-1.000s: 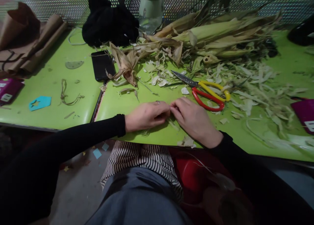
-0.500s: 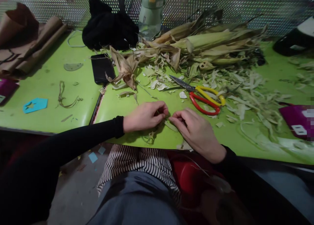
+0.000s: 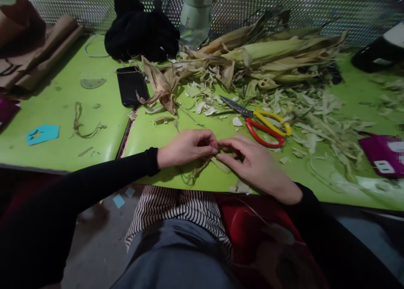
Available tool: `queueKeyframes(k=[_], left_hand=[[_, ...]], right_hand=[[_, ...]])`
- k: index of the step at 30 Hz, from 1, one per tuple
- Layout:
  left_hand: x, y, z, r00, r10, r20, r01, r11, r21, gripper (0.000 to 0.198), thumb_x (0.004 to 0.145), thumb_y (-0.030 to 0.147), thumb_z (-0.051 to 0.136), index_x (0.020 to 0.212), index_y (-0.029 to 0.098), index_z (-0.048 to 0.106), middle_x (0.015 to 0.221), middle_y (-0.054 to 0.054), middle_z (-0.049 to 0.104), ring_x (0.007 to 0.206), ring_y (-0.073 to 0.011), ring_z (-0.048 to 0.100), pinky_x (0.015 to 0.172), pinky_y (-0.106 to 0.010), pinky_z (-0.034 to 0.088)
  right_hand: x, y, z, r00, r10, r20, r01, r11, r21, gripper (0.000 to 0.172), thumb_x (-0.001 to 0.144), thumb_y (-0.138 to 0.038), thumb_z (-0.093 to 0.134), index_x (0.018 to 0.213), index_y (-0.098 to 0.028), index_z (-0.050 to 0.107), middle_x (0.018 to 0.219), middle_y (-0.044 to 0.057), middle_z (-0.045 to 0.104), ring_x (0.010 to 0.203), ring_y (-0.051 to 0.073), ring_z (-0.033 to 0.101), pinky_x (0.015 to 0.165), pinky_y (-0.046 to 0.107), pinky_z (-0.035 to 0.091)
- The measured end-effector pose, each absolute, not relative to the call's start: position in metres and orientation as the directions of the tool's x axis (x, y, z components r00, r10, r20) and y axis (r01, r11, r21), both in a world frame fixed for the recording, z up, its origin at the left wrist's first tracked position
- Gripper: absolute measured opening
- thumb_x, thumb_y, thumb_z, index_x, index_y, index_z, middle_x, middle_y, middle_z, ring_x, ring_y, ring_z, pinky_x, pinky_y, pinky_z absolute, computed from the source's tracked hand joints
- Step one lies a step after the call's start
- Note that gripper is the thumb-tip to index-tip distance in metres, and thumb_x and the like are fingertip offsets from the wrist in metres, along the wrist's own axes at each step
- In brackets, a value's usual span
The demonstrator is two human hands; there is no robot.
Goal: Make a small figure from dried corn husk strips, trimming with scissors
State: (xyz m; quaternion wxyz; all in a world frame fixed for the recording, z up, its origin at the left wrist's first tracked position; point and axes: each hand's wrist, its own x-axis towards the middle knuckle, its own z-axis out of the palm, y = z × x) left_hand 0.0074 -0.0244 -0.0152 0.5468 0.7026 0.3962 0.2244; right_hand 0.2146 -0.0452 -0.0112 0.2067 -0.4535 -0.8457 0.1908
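My left hand is closed in a pinch at the table's front edge. A thin, twisted corn husk cord trails down from its fingertips, its end loose and tangled on the table. Against those fingertips rests my right hand, its thumb and forefinger curled around the same spot; what lies between them is too small to make out. Under the right thumb shows a pale green husk strip. Scissors with one yellow and one red handle lie just beyond my right hand, blades pointing up and left.
Corn husks are heaped at the back, with shredded husk scattered to the right. A phone, black cloth, water bottle, brown paper, blue cutout and purple object lie around the green table.
My right hand has moved in to the left hand, its forefinger now touching the left fingertips. The left hand stays almost in place, and more of the cord shows below it.
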Motion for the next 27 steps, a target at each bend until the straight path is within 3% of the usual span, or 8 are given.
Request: queueKeyframes(k=[3, 8, 14, 17, 22, 27], left_hand=[[0.007, -0.024, -0.015, 0.592, 0.796, -0.123, 0.298, -0.075, 0.951, 0.009, 0.087, 0.021, 0.062, 0.088, 0.012, 0.06, 0.073, 0.002, 0.061, 0.065, -0.0065, 0.053, 0.062, -0.019, 0.043], [0.006, -0.023, -0.014, 0.606, 0.784, -0.137, 0.279, -0.048, 0.959, 0.01, 0.086, 0.022, 0.063, 0.086, 0.013, 0.057, 0.072, 0.003, 0.062, 0.063, -0.0058, 0.054, 0.06, -0.019, 0.044], [0.006, -0.021, -0.015, 0.581, 0.79, -0.195, 0.235, 0.066, 0.97, 0.01, 0.085, 0.015, 0.061, 0.083, 0.016, 0.051, 0.071, 0.003, 0.061, 0.062, -0.0058, 0.057, 0.062, -0.02, 0.049], [0.007, -0.023, -0.014, 0.571, 0.801, -0.181, 0.257, 0.035, 0.966, 0.01, 0.082, 0.012, 0.061, 0.082, 0.016, 0.052, 0.072, 0.003, 0.06, 0.062, -0.0056, 0.055, 0.06, -0.019, 0.047], [0.009, -0.034, -0.015, 0.564, 0.825, 0.046, 0.388, -0.314, 0.867, 0.011, 0.082, 0.011, 0.06, 0.093, 0.015, 0.058, 0.079, 0.001, 0.065, 0.068, -0.008, 0.058, 0.063, -0.02, 0.046], [0.009, -0.042, -0.024, 0.66, 0.686, 0.305, 0.54, -0.716, 0.442, 0.016, 0.094, 0.015, 0.051, 0.105, 0.017, 0.063, 0.093, -0.005, 0.073, 0.082, -0.0144, 0.066, 0.072, -0.025, 0.049]], right_hand=[[0.216, -0.046, -0.015, -0.5, 0.846, 0.185, 0.676, 0.515, -0.527, 0.016, 0.094, -0.031, 0.057, 0.092, -0.019, 0.068, 0.087, 0.007, 0.069, 0.079, 0.02, 0.063, 0.068, 0.033, 0.048], [0.213, -0.049, -0.014, -0.456, 0.858, 0.236, 0.692, 0.509, -0.512, 0.013, 0.094, -0.027, 0.058, 0.085, -0.02, 0.063, 0.08, 0.004, 0.065, 0.07, 0.017, 0.059, 0.06, 0.03, 0.044], [0.213, -0.058, -0.019, -0.558, 0.744, 0.368, 0.651, 0.667, -0.362, 0.015, 0.096, -0.025, 0.056, 0.089, -0.02, 0.067, 0.083, 0.006, 0.068, 0.076, 0.019, 0.063, 0.068, 0.032, 0.049], [0.212, -0.058, -0.024, -0.609, 0.682, 0.405, 0.61, 0.729, -0.31, 0.016, 0.097, -0.026, 0.055, 0.092, -0.02, 0.069, 0.089, 0.008, 0.071, 0.082, 0.021, 0.065, 0.073, 0.035, 0.051], [0.211, -0.055, -0.022, -0.486, 0.832, 0.267, 0.661, 0.55, -0.511, 0.012, 0.09, -0.031, 0.063, 0.094, -0.02, 0.063, 0.086, 0.006, 0.069, 0.074, 0.019, 0.065, 0.064, 0.033, 0.051], [0.21, -0.053, -0.018, -0.435, 0.889, 0.146, 0.668, 0.427, -0.609, 0.017, 0.086, -0.026, 0.065, 0.102, -0.019, 0.063, 0.083, 0.004, 0.072, 0.068, 0.018, 0.064, 0.059, 0.031, 0.05]])
